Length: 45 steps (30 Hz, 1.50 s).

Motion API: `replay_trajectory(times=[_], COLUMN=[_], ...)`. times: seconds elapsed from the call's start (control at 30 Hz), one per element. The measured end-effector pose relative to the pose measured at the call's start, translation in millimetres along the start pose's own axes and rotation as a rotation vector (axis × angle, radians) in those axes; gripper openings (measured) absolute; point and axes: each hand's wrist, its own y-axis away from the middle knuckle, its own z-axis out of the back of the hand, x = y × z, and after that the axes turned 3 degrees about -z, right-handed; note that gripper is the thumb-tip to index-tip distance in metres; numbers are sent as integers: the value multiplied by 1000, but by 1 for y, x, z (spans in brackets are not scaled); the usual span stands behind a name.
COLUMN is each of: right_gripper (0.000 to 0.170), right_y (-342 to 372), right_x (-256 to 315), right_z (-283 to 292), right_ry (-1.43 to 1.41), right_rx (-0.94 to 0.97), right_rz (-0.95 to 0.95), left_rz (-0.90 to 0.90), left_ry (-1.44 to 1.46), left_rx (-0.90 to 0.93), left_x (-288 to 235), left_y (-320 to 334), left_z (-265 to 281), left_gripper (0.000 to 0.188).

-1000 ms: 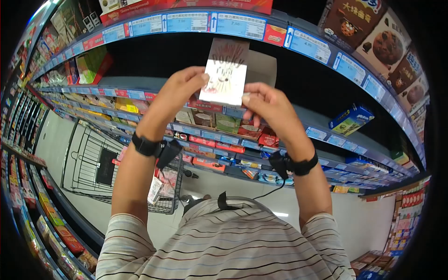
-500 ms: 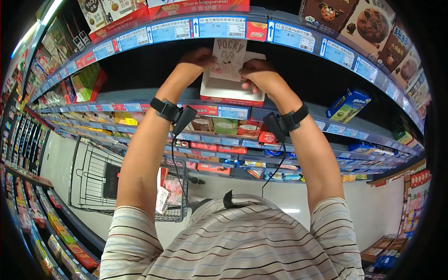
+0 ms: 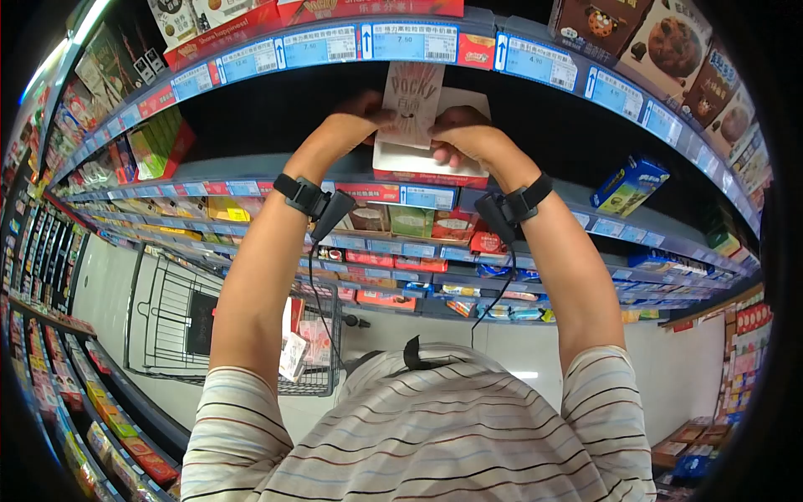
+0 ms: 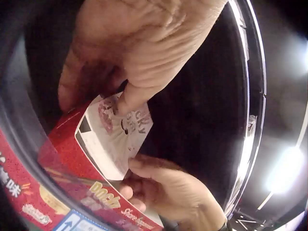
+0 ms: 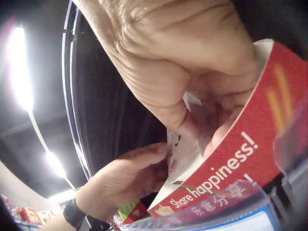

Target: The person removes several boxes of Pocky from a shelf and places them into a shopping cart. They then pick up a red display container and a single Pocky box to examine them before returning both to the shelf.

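A pale Pocky box (image 3: 412,105) stands partly inside a red-and-white display tray (image 3: 431,177) on the dark shelf. My left hand (image 3: 355,117) grips its left side, and in the left wrist view the thumb lies across the printed front of the box (image 4: 115,134). On the opposite side my right hand (image 3: 468,134) holds the box between thumb and fingers. Seen from the right wrist, the right hand (image 5: 178,62) reaches down inside the red tray wall (image 5: 240,144), and its fingertips are partly hidden there.
A price-label rail (image 3: 410,42) runs just above the hands. On the same shelf, a blue box (image 3: 629,186) stands at the right and green boxes (image 3: 159,146) at the left. A shopping cart (image 3: 167,309) with several packs inside stands at the lower left.
Both hands have carried the Pocky box forward, away from the body and down into the tray on the shelf. Over the last half second they have hardly moved.
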Motion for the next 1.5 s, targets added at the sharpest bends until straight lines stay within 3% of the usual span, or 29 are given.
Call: replay_trajectory(times=[0.13,0.23,0.33,0.43,0.47,0.6,0.7,0.83,1.1,1.2,1.3,1.37,1.5], right_gripper=[22,22,23,23,24,23,25,27,28,30,32,34,34], right_y=[9,13,14,15,12,17,25,42,73,74,67,63,59], right_x=[-3,2,-2,-11,-16,-7,2,9,18,22,21,19,24], right_z=[4,6,6,8,8,8,13,16,3,1,1,1,1], right_ry=[-81,-93,-110,-163,-197,-241,-246,-326,-169,-173,-185,-171,-107], right_rx=[38,28,47,79,77,51,39,32,136,139,128,126,162], right_rz=[52,60,21,6,12,37,82,93,18,20,16,0,-32], left_rz=[-36,-71,-290,-491,-588,-669,-670,-649,-620,-650,-584,-411,-234], left_ry=[-71,-120,-549,-716,-640,-834,-804,-786,-808,-697,-518,-407,-299], left_rx=[-9,-136,-316,-218,-170,-124,-164,-88,-23,-60,-285,-386,-319], left_x=[-8,-10,-14,-44,-43,-30,-37,-61,-69,-73,-62,-58,-20], left_y=[12,14,33,72,79,82,79,93,140,143,125,107,64], left_z=[-4,-9,-16,-31,-35,-49,-51,-47,-46,-47,-29,-17,-5], left_gripper=[51,49,37,27,20,10,7,7,9,10,11,25,56])
